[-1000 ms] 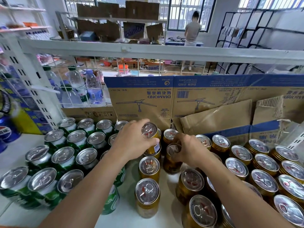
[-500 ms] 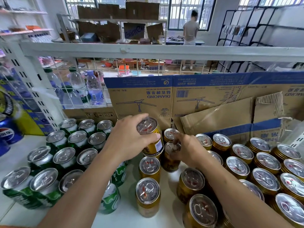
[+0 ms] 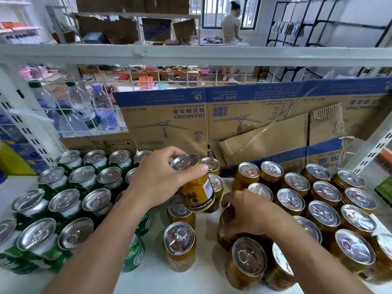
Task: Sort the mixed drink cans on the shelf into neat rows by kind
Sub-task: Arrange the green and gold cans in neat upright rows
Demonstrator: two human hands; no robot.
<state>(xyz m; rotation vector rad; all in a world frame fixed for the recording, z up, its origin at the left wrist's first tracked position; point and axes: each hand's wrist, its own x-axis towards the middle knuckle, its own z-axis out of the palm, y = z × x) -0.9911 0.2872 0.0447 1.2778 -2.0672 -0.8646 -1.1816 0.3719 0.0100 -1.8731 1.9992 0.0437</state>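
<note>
My left hand grips a gold energy-drink can by its top and holds it tilted above the white shelf. My right hand curls over the top of another gold can standing on the shelf, hiding most of it. Green cans stand in rows on the left. Gold cans fill the right side. A short line of gold cans runs down the middle, under the lifted one.
Flattened cardboard boxes lean against the wire back of the shelf. Water bottles stand behind the wire at the left. A white rail crosses overhead. A person stands far off at a window.
My left hand has lifted the gold can off the shelf, raising and tilting it. My right hand has drawn back toward me onto a nearer gold can.
</note>
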